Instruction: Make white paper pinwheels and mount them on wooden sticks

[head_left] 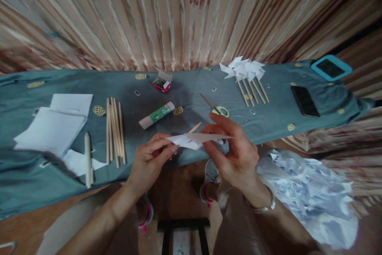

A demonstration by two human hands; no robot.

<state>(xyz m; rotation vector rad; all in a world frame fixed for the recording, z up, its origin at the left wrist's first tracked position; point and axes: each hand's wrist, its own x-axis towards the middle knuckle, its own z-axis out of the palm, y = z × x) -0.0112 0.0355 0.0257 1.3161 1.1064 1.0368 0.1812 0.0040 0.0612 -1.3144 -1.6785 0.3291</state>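
Note:
A thin white piece of paper [191,140], folded or bent, is held up between my hands over the table's front edge, seen almost edge-on. My left hand [152,159] pinches its left corner between thumb and fingers. My right hand [234,149] has thumb and curled fingers around its right side, and the paper's pointed end runs between them. Just behind the paper shows the end of a wooden stick [195,127]; its lower part is hidden. Green-handled scissors [220,110] lie beyond my right fingers. A green and white glue stick [157,115] lies beyond my left hand.
Left on the cloth-covered table [125,86] are paper sheets [53,125], a whitish rod [87,159] and wooden sticks [115,131]. A small open red box [162,82], paper pinwheels [242,68], a phone [305,100] and a blue-framed device [331,67] sit farther back. Right: a bag of paper scraps [313,195].

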